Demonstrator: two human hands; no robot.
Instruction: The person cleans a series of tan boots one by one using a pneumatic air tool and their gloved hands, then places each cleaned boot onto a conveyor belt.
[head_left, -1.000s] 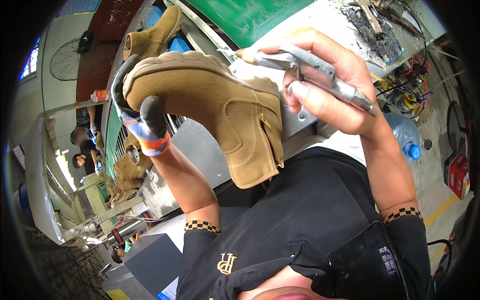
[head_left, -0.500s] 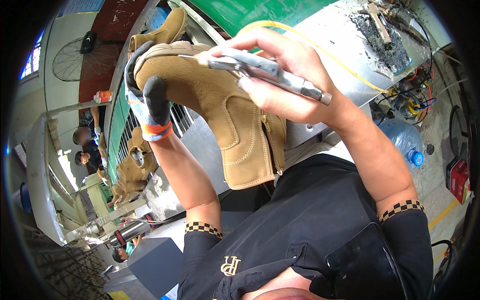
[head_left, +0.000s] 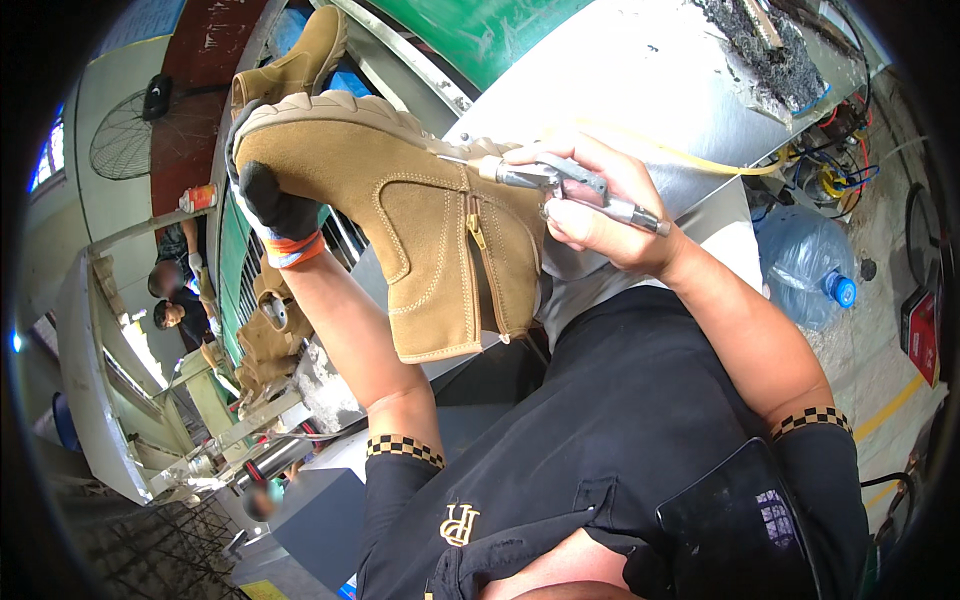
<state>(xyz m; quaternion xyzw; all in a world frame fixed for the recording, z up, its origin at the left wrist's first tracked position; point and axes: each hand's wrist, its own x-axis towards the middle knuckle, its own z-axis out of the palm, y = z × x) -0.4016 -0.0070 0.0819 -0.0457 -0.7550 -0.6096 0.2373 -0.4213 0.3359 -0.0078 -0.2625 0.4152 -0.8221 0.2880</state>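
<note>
A worker's gloved left hand (head_left: 278, 214) grips a tan boot (head_left: 425, 240) by the toe, thumb on the upper and fingers wrapped round the front of the sole. The boot is held up at the near edge of a silver metal bench (head_left: 620, 85), toe to the left, its shaft angled down toward the wearer's black shirt (head_left: 600, 430) and its side zip (head_left: 477, 236) partly undone.

The bare right hand (head_left: 628, 222) is curled around a slim metal tool (head_left: 525, 176), which points left with its fine tip at the boot, just below the pale sole (head_left: 340, 108); whether it touches cannot be told. A yellow hose (head_left: 705, 162) curves across the bench beyond that hand.

A second tan boot (head_left: 300, 66) lies farther back at upper left, and more tan boots (head_left: 265, 350) are clustered beyond the left forearm. At right, a clear plastic bottle (head_left: 800, 265) with a blue cap lies near the bench, with a red box (head_left: 919, 335) farther off.
</note>
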